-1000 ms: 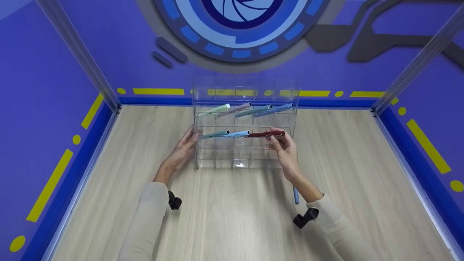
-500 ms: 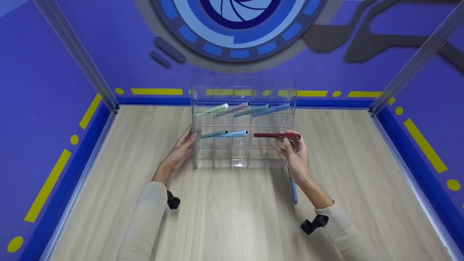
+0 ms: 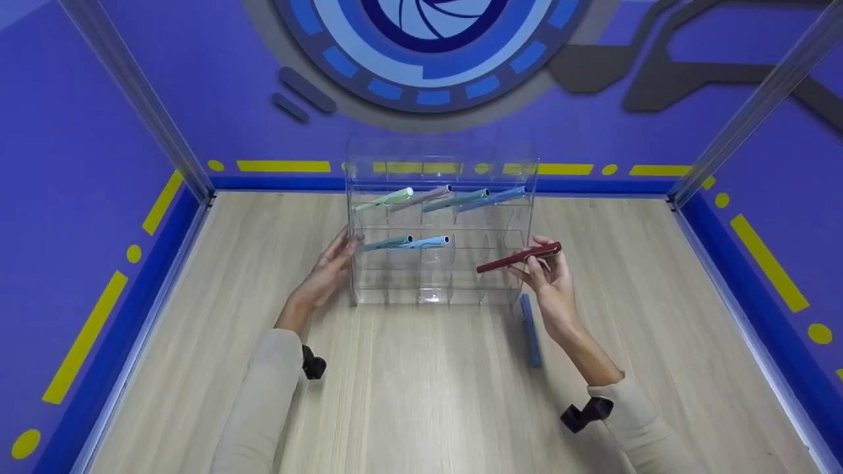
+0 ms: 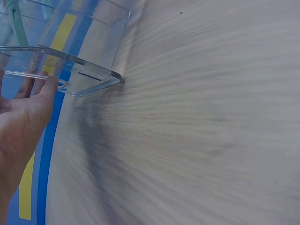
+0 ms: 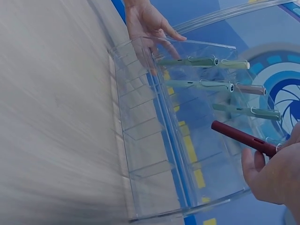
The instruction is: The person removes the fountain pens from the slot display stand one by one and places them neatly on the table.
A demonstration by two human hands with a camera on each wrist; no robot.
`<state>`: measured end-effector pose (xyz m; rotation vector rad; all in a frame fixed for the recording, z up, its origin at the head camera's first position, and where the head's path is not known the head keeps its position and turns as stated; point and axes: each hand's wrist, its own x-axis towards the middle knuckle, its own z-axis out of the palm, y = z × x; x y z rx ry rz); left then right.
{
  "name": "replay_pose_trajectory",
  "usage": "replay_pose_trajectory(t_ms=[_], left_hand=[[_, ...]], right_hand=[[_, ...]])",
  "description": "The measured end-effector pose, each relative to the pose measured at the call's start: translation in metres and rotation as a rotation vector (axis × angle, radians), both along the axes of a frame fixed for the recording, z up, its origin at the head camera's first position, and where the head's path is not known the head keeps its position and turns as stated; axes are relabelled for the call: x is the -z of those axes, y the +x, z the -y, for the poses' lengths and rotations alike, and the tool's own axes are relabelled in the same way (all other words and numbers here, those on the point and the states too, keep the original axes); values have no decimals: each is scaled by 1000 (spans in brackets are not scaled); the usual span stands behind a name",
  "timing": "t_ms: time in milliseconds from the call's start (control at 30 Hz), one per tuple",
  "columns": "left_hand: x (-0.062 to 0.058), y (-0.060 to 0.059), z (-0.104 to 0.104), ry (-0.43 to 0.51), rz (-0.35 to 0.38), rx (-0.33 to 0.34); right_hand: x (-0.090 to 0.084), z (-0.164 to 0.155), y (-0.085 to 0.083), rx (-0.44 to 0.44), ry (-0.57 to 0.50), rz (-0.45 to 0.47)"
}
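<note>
A clear acrylic pen rack [image 3: 435, 296] with tiered compartments stands on the table. My left hand [image 3: 327, 268] steadies its left side, its fairly straight fingers touching the side wall [image 4: 101, 84] in the left wrist view. My right hand [image 3: 553, 289] pinches a dark red pen [image 3: 520, 257] near its clip end, in front of the rack's right side. The pen's other end points left and slightly down. In the rack's middle row lie a teal pen [image 3: 388, 243] and a light blue pen [image 3: 427, 243]. Green [image 3: 388, 199], mauve [image 3: 423, 197], teal [image 3: 458, 200] and blue [image 3: 494, 198] pens lean in the upper row.
A blue pen [image 3: 531, 332] lies on the wood-grain table [image 3: 408, 395] below my right hand, near the rack's front right corner. Behind the rack rises a blue-purple printed wall [image 3: 230, 131], with side walls left and right.
The red pen, held in my right hand, has come out of the rack's middle row to the right and tilted, its left end now lower. My left hand stays at the rack's side.
</note>
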<state>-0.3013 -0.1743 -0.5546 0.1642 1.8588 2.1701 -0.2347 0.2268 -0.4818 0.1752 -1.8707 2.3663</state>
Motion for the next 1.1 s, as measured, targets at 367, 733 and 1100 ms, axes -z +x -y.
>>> replay_pose_trajectory(t_ms=[367, 733, 1100], left_hand=[[-1, -1, -1, 5, 6, 1], [-1, 0, 0, -7, 7, 5], [2, -2, 0, -10, 15, 11]], right_hand=[[5, -15, 6, -48, 103, 1], [12, -24, 7, -24, 186, 44], [27, -33, 10, 31, 261, 85]])
